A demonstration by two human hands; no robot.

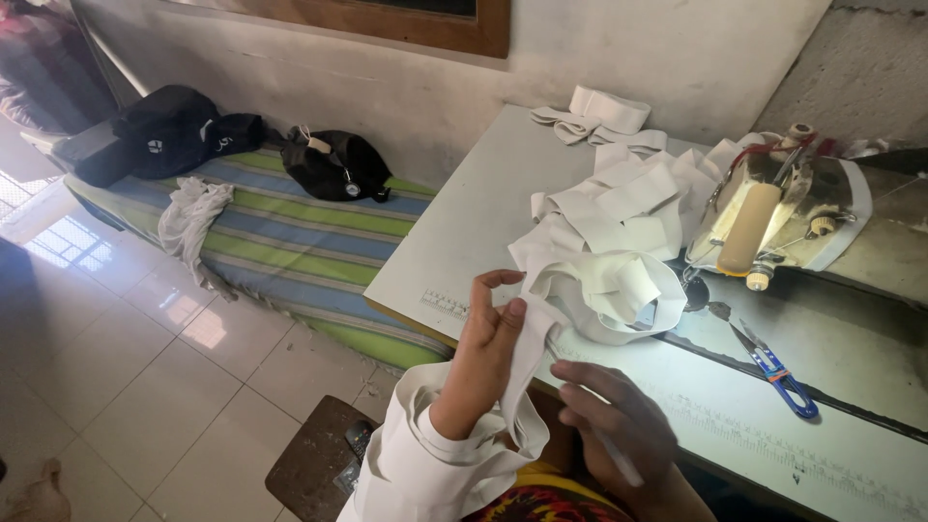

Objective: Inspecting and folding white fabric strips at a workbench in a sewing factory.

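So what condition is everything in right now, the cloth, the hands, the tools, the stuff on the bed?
Left hand: raised, fingers pinching a white fabric strip.
Right hand: low, holding a thin white stick.
White strips: heaped loosely on the table.
Blue snips: lying flat, untouched.
Sewing machine: threaded with red thread.
Black bags: lying on the striped mattress.
White cloth: crumpled.

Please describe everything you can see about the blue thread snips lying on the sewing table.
The thread snips are a small cutting tool with a bright blue looped handle, probably plastic, and two short grey metal blades. They lie flat on the white table, right of the pile of white fabric strips and below the sewing machine. The blades point up and left, the handle down and right. Whether the blades are shut cannot be told. No hand touches them; the right hand is the nearer one.
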